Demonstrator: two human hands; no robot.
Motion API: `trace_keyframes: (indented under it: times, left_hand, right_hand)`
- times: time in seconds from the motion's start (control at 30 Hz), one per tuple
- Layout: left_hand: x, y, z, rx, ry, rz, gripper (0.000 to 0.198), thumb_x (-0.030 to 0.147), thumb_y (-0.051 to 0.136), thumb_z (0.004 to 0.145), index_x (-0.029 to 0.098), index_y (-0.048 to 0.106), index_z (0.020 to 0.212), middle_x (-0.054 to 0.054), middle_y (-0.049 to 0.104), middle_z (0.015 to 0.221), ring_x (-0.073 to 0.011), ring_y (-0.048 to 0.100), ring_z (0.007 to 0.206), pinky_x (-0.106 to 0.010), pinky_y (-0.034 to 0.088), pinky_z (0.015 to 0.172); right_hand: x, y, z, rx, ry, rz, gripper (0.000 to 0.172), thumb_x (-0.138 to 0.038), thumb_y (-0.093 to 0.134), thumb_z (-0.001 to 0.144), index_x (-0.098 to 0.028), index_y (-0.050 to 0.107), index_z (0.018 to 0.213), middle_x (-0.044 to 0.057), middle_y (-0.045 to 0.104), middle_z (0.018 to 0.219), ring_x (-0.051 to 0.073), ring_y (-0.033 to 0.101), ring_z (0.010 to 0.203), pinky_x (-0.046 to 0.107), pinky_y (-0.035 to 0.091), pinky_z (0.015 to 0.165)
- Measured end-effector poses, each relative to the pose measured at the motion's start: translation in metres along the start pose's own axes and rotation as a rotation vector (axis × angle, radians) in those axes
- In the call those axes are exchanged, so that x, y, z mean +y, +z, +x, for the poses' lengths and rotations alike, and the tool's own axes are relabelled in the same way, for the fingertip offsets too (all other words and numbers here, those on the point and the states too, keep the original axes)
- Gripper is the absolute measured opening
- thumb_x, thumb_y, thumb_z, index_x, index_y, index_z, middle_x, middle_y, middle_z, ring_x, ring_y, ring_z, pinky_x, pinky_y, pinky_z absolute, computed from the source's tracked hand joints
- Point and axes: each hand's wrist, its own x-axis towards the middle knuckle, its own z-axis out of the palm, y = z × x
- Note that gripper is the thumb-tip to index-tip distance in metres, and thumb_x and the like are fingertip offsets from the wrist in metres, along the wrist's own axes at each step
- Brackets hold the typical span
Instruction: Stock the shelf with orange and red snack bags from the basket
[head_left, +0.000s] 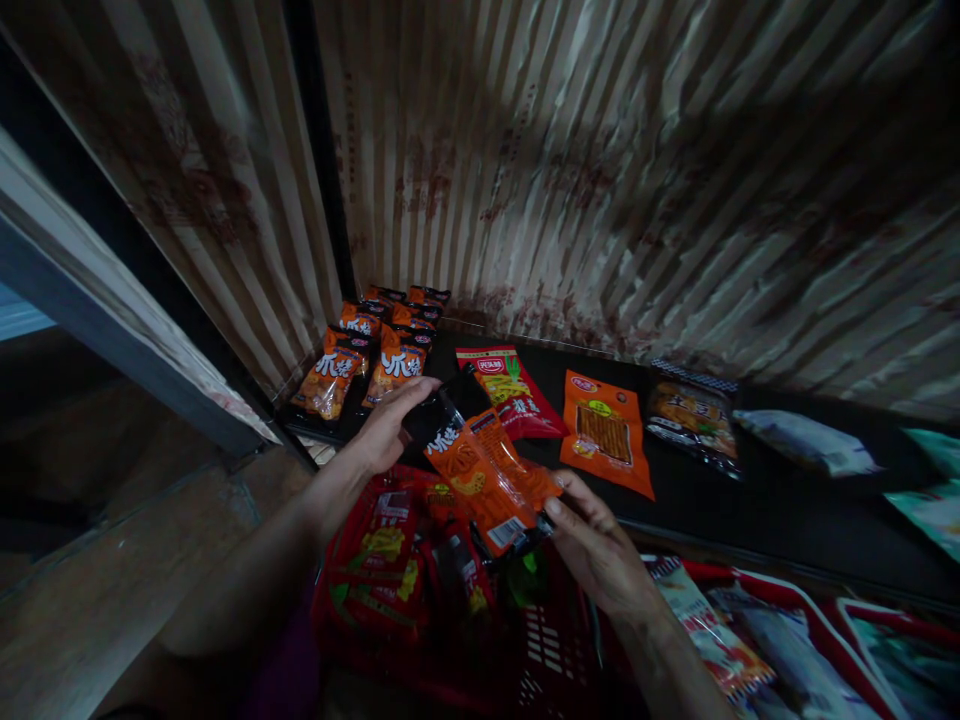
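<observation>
Over the basket, an orange-and-black snack bag (484, 475) is held tilted between my hands, its barcode toward the lower end. My left hand (394, 425) grips its black upper end, the thumb on top. Closed on the lower right edge is my right hand (596, 535). Beneath the bag, a red plastic basket (547, 640) contains several red snack packets (386, 560). Beyond my left hand, several similar orange-and-black bags (397, 360) stand in two rows at the left end of a black shelf (720, 510).
Along the shelf lie a red packet (517, 395), an orange packet (606, 430), a dark clear-fronted bag (694, 415) and a pale bag (806, 440). Corrugated sheeting (600, 170) backs the shelf. A dark metal post (322, 150) rises at left. More filled baskets (817, 610) sit lower right.
</observation>
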Motion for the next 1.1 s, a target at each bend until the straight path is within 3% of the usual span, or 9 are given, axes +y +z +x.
trace_keyframes:
  times: [0.1,0.17,0.43,0.57,0.7,0.93,1.0,1.1]
  left_hand:
    - [0.004,-0.003,-0.001,-0.203,-0.108,0.100,0.037,0.034,0.081,0.061,0.018,0.070,0.092,-0.002,0.071,0.086,-0.0148,0.063,0.077,-0.026,0.046,0.074]
    - [0.005,-0.004,-0.001,-0.231,-0.146,0.136,0.035,0.034,0.081,0.061,0.017,0.071,0.090,-0.002,0.071,0.083,-0.0143,0.063,0.073,-0.028,0.045,0.074]
    - [-0.003,0.002,0.004,-0.097,-0.014,0.136,0.031,0.034,0.079,0.063,0.020,0.072,0.090,0.000,0.072,0.088,-0.0144,0.062,0.077,-0.027,0.045,0.076]
    - [-0.011,0.006,0.005,-0.009,0.040,0.133,0.027,0.035,0.078,0.061,0.018,0.072,0.081,0.000,0.070,0.076,-0.0126,0.060,0.067,-0.025,0.044,0.067]
    - [-0.018,0.012,0.005,0.083,0.060,0.085,0.025,0.036,0.078,0.062,0.018,0.071,0.077,0.000,0.070,0.075,-0.0125,0.059,0.067,-0.025,0.044,0.067]
    - [-0.021,0.014,0.009,0.200,-0.025,0.066,0.029,0.035,0.081,0.058,0.018,0.070,0.078,0.000,0.070,0.083,-0.0135,0.061,0.077,-0.024,0.044,0.072]
    - [-0.019,0.012,0.007,0.166,-0.088,0.063,0.030,0.036,0.081,0.058,0.018,0.070,0.080,0.000,0.070,0.081,-0.0138,0.062,0.075,-0.025,0.044,0.070]
    - [-0.015,0.008,0.002,-0.056,-0.164,0.059,0.034,0.035,0.080,0.061,0.018,0.069,0.088,-0.002,0.070,0.082,-0.0150,0.063,0.073,-0.027,0.046,0.072]
  right_hand:
    - [-0.001,-0.003,0.001,0.022,0.039,-0.001,0.029,-0.031,0.083,0.057,-0.023,0.067,0.080,0.002,0.072,0.080,0.019,0.066,0.076,0.029,0.052,0.071]
    - [0.001,-0.006,0.003,0.058,0.032,0.015,0.031,-0.029,0.084,0.056,-0.023,0.068,0.082,0.001,0.072,0.080,0.019,0.066,0.074,0.029,0.052,0.070]
    - [0.017,-0.007,0.014,0.205,-0.061,0.048,0.027,-0.039,0.081,0.062,-0.023,0.065,0.078,-0.001,0.069,0.079,0.015,0.062,0.069,0.027,0.049,0.065]
    - [0.018,-0.005,0.013,0.339,-0.197,0.030,0.030,-0.035,0.083,0.057,-0.024,0.060,0.073,-0.006,0.061,0.066,0.010,0.054,0.058,0.021,0.044,0.055]
    - [0.017,0.000,0.011,0.404,-0.331,0.049,0.030,-0.034,0.081,0.060,-0.024,0.055,0.069,-0.008,0.054,0.062,0.008,0.050,0.055,0.020,0.042,0.055]
    - [0.019,-0.002,0.012,0.364,-0.215,0.091,0.030,-0.037,0.081,0.059,-0.022,0.058,0.072,-0.007,0.058,0.065,0.008,0.049,0.053,0.021,0.040,0.053]
    - [0.019,-0.004,0.013,0.403,-0.231,0.102,0.031,-0.036,0.082,0.057,-0.022,0.059,0.071,-0.007,0.060,0.067,0.008,0.051,0.055,0.021,0.041,0.054]
    - [0.018,-0.006,0.014,0.496,-0.222,0.140,0.032,-0.036,0.083,0.054,-0.022,0.059,0.071,-0.008,0.061,0.066,0.009,0.052,0.056,0.022,0.042,0.055]
